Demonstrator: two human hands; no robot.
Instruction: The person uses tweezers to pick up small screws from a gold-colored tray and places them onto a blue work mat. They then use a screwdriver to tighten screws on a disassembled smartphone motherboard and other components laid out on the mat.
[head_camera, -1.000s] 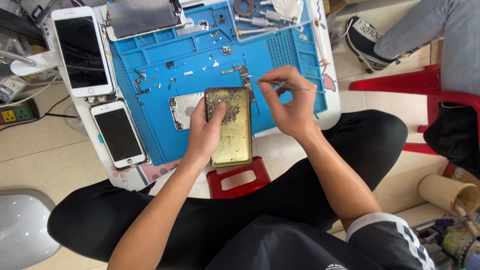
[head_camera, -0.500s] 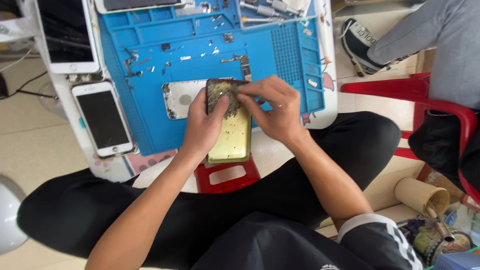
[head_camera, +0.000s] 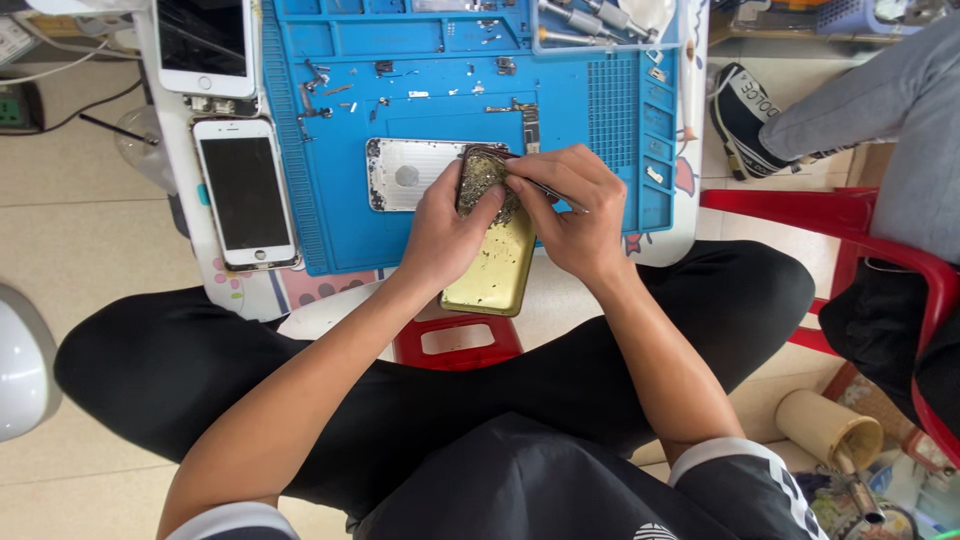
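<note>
A gold phone back housing (head_camera: 493, 268), open side up, sits tilted over the near edge of the blue work mat (head_camera: 340, 215). My left hand (head_camera: 447, 232) grips its left side near the top. My right hand (head_camera: 566, 211) holds thin metal tweezers (head_camera: 553, 190) with the tip inside the top of the housing. Both hands meet over its upper end, hiding that part. A silver phone housing (head_camera: 408, 173) lies flat on the mat just left of my hands.
Two white phones (head_camera: 245, 190) (head_camera: 205, 45) lie left of the mat. Small screws and parts (head_camera: 385, 85) dot the mat, screwdrivers (head_camera: 585, 20) at its top. A red stool (head_camera: 455, 343) stands under the table. Another person's leg and shoe (head_camera: 745, 115) and a red chair (head_camera: 880, 250) sit at right.
My right hand moved from the mat's right side onto the top of the gold housing with the tweezers. The camera view shifted closer and lower.
</note>
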